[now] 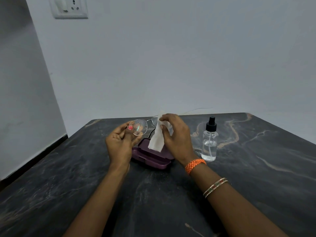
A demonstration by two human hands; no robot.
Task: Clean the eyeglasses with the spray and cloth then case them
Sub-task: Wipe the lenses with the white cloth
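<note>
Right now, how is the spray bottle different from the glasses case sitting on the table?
The spray bottle stands upright; the glasses case lies flat and open. The bottle is clear with a black pump top and liquid inside; the case is opaque purple. The bottle stands in the open to the right of the right hand; the case lies under both hands, partly hidden. Both rest untouched on the dark marble table.

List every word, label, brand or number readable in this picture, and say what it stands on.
No readable text.
Spray bottle: clear, with no label in view.
Case: plain purple, with no marking in view.
Eyeglasses: only coloured glare on the lens.
Wall socket: no lettering legible.
</note>
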